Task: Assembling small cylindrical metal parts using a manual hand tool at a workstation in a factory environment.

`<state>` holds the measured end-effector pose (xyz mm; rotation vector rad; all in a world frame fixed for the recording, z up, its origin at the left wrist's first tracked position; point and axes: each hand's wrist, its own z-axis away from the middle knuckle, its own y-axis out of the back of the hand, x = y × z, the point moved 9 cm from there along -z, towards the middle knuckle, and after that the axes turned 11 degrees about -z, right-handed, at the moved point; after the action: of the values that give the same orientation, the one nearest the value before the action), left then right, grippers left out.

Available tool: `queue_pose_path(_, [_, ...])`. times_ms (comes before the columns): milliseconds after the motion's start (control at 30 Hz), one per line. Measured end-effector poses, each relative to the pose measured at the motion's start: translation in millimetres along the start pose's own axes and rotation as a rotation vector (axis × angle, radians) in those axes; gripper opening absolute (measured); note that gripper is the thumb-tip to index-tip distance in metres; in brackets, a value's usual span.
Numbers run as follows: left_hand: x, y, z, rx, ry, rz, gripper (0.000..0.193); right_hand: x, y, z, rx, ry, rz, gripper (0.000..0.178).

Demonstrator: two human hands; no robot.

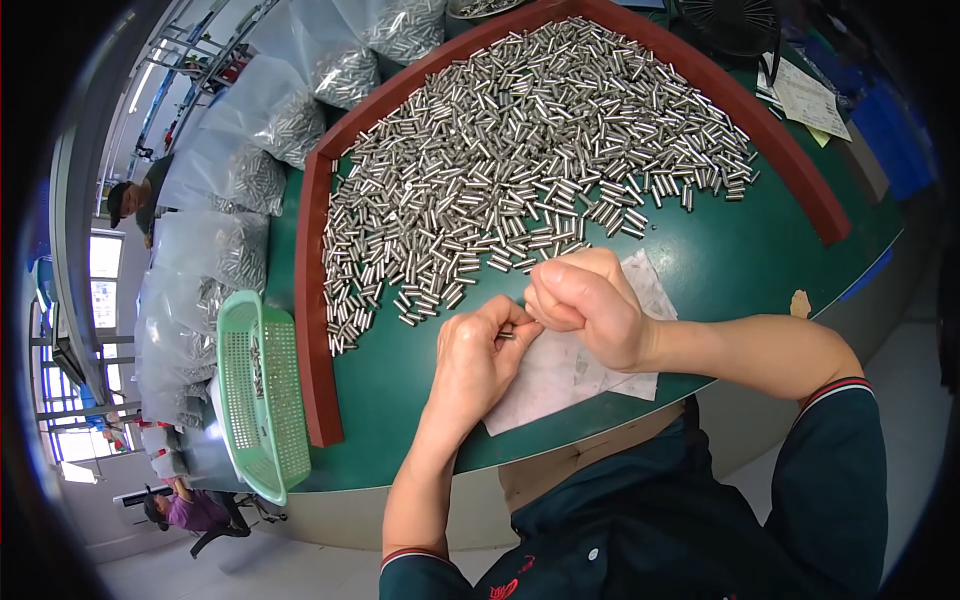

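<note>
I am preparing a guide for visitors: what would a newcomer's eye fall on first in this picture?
Probably the wide heap of shiny metal pins, spread over the green table inside a red frame. Next, in front of it, come the left hand, pinching one pin, and the right hand, closed beside it. At the left, filled clear bags stand near a green basket.

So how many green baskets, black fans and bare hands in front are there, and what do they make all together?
Green basket: 1
Black fan: 1
Bare hands in front: 2 (left hand, right hand)
Total: 4
</note>
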<state>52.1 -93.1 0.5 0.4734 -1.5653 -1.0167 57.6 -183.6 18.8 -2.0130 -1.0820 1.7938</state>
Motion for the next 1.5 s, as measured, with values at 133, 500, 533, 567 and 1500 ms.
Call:
queue_pose_path(133, [-2,2,5,0.031,-0.005,0.013,0.011,-1,8,-3,0.049,-0.015,-0.141,0.039])
queue_pose_path(500, [-37,-9,8,-0.186,0.272,1.423,0.017,-8,13,-7,0.038,-0.058,-0.350,0.042])
queue_pose_path(533, [-38,-10,8,-0.180,0.297,1.404,0.021,-9,13,-8,0.039,-0.057,-0.352,0.042])
queue_pose_path(567, [-38,-11,7,-0.182,0.299,1.403,0.021,-10,13,-8,0.039,-0.059,-0.354,0.042])
queue_pose_path(1500, [-55,178,69,0.673,0.078,-0.518,0.015,-3,15,-10,0.030,-0.052,-0.253,0.042])
